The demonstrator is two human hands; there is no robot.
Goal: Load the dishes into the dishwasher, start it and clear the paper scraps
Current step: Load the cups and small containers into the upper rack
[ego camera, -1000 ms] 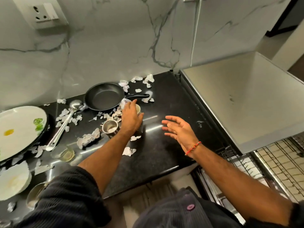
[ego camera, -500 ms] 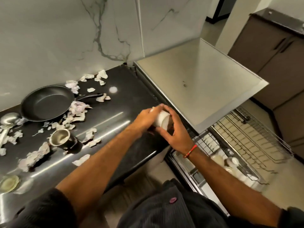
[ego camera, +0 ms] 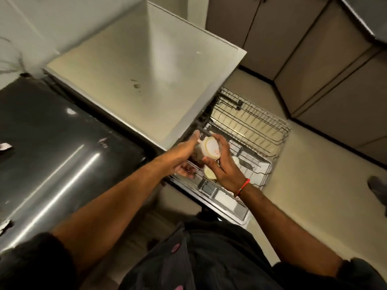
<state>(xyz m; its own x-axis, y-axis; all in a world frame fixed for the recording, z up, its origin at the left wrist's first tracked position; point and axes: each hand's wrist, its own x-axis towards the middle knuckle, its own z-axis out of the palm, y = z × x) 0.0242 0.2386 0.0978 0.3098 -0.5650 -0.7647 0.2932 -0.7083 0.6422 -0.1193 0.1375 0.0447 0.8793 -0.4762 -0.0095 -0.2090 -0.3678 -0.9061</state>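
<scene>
While you lean over the pulled-out dishwasher rack (ego camera: pixel 249 130), both your hands are on a small white cup (ego camera: pixel 210 150). Your right hand (ego camera: pixel 223 164) curls round the cup from the right, with the thumb under it. Your left hand (ego camera: pixel 184 155) touches its left side with fingers held out fairly straight. The cup is tipped on its side, just above the near part of the rack. More white dishes (ego camera: pixel 209 173) sit in the rack below your hands. The dark bench (ego camera: pixel 52 130) is on your left, with paper scraps (ego camera: pixel 5 146) at its left edge.
</scene>
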